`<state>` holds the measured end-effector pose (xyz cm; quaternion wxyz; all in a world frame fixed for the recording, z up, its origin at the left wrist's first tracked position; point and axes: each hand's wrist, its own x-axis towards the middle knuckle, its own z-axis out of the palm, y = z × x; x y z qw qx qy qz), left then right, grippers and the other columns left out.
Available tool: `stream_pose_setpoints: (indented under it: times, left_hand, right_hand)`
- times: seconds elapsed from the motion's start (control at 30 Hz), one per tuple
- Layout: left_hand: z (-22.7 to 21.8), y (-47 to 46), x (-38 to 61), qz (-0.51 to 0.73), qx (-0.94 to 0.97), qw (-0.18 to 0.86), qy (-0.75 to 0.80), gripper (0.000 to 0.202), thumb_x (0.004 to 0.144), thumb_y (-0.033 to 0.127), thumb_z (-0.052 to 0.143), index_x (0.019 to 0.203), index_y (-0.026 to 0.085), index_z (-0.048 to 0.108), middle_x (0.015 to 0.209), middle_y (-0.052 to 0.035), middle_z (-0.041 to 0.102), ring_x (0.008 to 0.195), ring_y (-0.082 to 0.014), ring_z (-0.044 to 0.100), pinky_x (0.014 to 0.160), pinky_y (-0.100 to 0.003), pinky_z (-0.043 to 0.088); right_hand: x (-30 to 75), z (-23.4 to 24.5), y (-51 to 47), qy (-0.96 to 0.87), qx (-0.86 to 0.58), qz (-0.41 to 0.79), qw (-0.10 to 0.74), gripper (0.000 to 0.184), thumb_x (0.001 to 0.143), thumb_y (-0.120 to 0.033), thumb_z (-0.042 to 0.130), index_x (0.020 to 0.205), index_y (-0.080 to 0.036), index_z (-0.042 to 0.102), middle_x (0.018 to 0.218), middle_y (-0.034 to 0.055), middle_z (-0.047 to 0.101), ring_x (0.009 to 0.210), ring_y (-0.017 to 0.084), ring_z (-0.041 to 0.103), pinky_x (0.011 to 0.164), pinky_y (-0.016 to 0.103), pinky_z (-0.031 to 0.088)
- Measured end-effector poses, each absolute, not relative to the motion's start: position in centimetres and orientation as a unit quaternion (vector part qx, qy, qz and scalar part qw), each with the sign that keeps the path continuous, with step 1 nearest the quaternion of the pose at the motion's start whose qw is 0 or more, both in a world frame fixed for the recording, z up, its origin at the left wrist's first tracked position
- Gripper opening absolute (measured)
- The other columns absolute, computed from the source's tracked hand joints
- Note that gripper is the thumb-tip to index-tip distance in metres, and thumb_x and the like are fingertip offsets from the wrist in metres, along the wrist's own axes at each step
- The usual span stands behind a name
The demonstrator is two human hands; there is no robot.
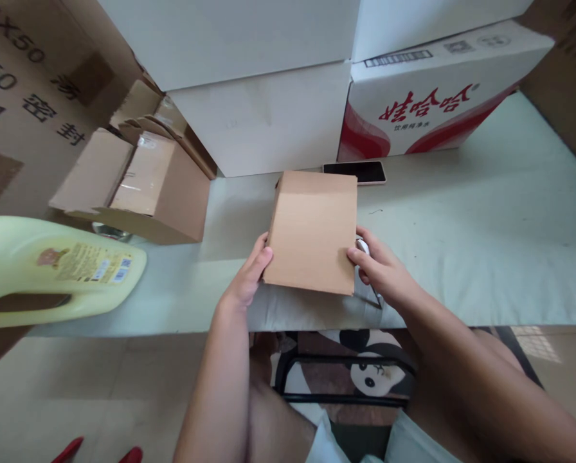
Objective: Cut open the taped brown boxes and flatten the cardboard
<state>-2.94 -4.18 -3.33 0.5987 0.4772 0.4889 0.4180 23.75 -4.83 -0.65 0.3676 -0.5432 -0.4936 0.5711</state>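
A small brown cardboard box is held between my two hands above the pale green cloth, one plain face up. My left hand grips its left side, thumb at the lower left edge and fingers partly hidden behind. My right hand closes on the right edge with the thumb on the upper face. Within the right fingers a small white and dark object shows, with a thin dark pointed piece below it; its kind is unclear.
Behind the box lies a phone against stacked white cartons and a red-and-white carton. Several brown boxes stand at left, near a yellow jug. The cloth-covered table ends just before my lap.
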Motion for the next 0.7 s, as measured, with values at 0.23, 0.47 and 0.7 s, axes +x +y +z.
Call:
stream_pose_setpoints:
  times: [0.23,0.47,0.7]
  left_hand:
    - [-3.22,-4.17,-2.94,0.415,0.473,0.601,0.493,0.064,0.088,0.066,0.056,0.137,0.024,0.052,0.149,-0.0096,0.055,0.146,-0.035,0.039,0.115,-0.046,0.033]
    - [-3.31,-4.21,-2.98,0.414,0.471,0.601,0.496,0.066,0.088,0.067,0.055,0.138,0.025,0.052,0.15,-0.0096,0.054,0.145,-0.0354,0.039,0.117,-0.047,0.032]
    - [-2.97,-4.25,-2.73,0.416,0.469,0.602,0.495,0.066,0.087,0.067,0.057,0.138,0.024,0.053,0.149,-0.0099,0.055,0.145,-0.0354,0.04,0.116,-0.047,0.033]
  right_hand:
    - [23.87,-0.2,-4.9,-0.51,-0.556,0.563,0.338,0.065,0.089,-0.045,0.056,0.148,-0.021,0.043,0.097,0.0079,0.065,0.066,0.018,0.056,0.05,0.032,0.041]
    - [23.84,0.08,-4.88,-0.502,-0.555,0.573,0.334,0.066,0.088,-0.045,0.055,0.148,-0.02,0.04,0.099,0.0085,0.066,0.065,0.017,0.055,0.049,0.031,0.04]
    - [23.8,-0.14,-4.9,-0.483,-0.543,0.582,0.365,0.061,0.086,-0.046,0.061,0.141,-0.023,0.048,0.095,0.0064,0.066,0.064,0.018,0.054,0.047,0.031,0.036]
